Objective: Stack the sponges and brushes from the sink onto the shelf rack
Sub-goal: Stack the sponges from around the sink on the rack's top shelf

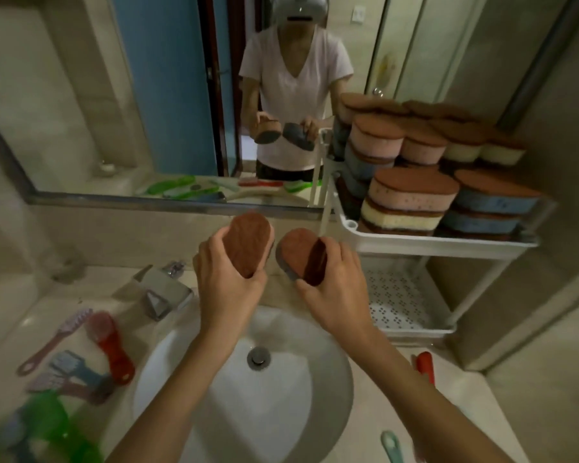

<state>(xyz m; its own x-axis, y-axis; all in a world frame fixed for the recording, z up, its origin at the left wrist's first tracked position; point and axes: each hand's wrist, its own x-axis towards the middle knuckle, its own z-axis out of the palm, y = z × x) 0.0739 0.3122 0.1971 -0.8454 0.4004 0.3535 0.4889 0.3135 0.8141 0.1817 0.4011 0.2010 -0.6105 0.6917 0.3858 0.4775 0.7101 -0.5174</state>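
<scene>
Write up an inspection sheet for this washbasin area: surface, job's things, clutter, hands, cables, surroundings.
Surface: pale counter around a white sink.
Job's things: stacked sponges fill the shelf rack top tier; brushes lie on the counter at left, a red brush and a teal brush at right.
Clutter: blurred green object, unidentifiable.
Hands: left hand grips a pink-sided sponge; right hand grips a grey-sided sponge.
Cables: nothing seen.
Surroundings: mirror, faucet.
</scene>
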